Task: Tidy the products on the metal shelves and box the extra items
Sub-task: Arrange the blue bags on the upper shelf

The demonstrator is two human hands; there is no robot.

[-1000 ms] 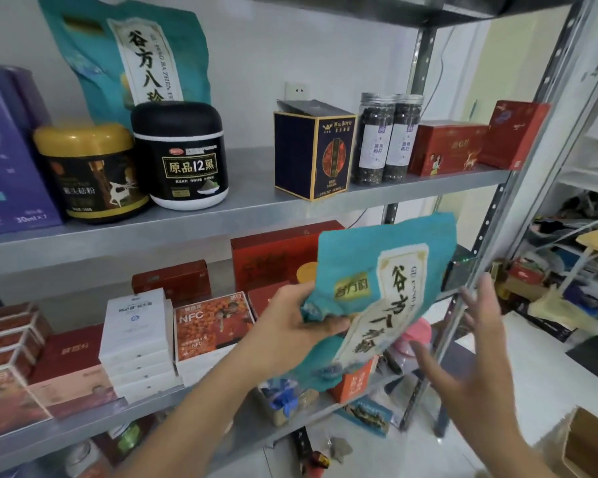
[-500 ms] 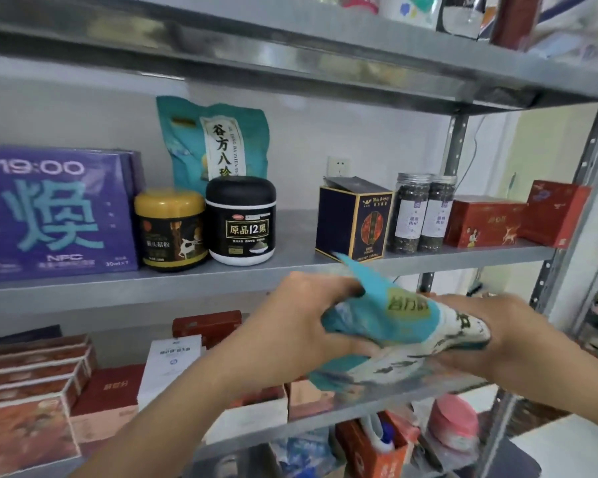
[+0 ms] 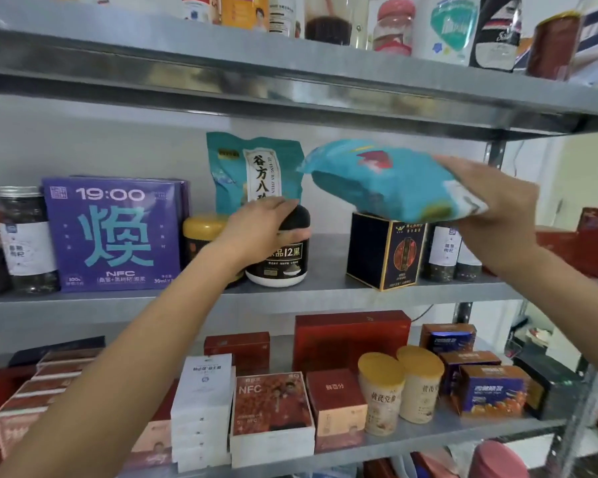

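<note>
My right hand point(image 3: 487, 205) holds a teal pouch point(image 3: 380, 177) tilted flat in the air, just above a dark navy box point(image 3: 384, 251) on the middle metal shelf point(image 3: 325, 294). My left hand point(image 3: 266, 224) grips the lid of a black jar point(image 3: 283, 257) on that shelf. A matching teal pouch point(image 3: 252, 170) stands upright against the wall behind the black jar. A yellow-lidded jar point(image 3: 201, 232) sits just left of the black jar, partly hidden by my left wrist.
A purple box point(image 3: 114, 236) and a glass jar point(image 3: 23, 239) stand at the shelf's left; two dark jars point(image 3: 446, 250) and red boxes point(image 3: 587, 250) at its right. The top shelf point(image 3: 290, 63) carries bottles. The lower shelf point(image 3: 428, 439) holds several boxes and two beige cups point(image 3: 401, 391).
My left hand let go of the teal pouch and moved up to the black jar's lid. My right hand lifted the pouch alone to above the navy box. The view rose.
</note>
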